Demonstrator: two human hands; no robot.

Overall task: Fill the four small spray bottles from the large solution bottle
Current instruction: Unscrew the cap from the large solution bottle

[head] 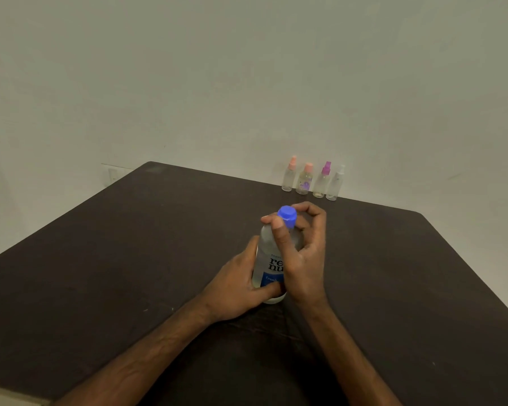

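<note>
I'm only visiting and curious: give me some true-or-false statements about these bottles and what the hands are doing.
1. The blue cap sits on the large solution bottle. True.
2. The four small spray bottles stand in a row by the wall. True.
3. The left hand holds a spray bottle. False: it grips the large solution bottle's body.
4. The right hand is empty and idle. False: its fingers pinch the blue cap.
5. Every spray top is pink. False: there is a purple top and a white top.
</note>
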